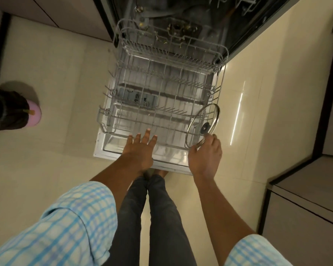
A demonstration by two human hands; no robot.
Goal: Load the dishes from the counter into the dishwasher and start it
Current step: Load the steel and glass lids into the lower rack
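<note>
The dishwasher stands open, its door folded down flat over the floor. The grey wire lower rack is pulled out over the door and holds no dishes except a round glass lid with a steel rim and a dark knob. That lid stands tilted in the rack's near right corner. My right hand pinches the lid's near rim. My left hand reaches toward the rack's front edge with fingers straight and spread, holding nothing.
A grey cutlery basket lies in the rack's left part. A pink bin with a black bag sits on the floor at far left. Cabinets close off the right side. My legs stand just before the door.
</note>
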